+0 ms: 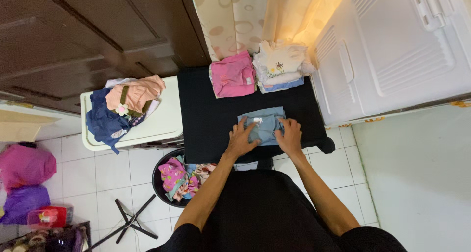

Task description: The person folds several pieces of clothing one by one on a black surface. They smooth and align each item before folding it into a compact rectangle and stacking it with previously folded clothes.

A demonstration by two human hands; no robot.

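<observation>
A small light blue garment (265, 119), folded into a rough square, lies on the black table (206, 114). My left hand (242, 138) rests flat on its near left part with fingers spread. On its right edge lies my right hand (290, 136), fingers curled over the cloth. Behind the garment, at the table's far edge, sit a folded pink pile (232, 75) and a stack of white and pale folded clothes (281, 64).
Left of the table a white stool (162, 124) carries unfolded navy and peach clothes (125, 105). A dark basket (162, 183) with colourful clothes stands on the tiled floor below. A white appliance (392, 51) is at right, wooden doors at back left, pink bags at far left.
</observation>
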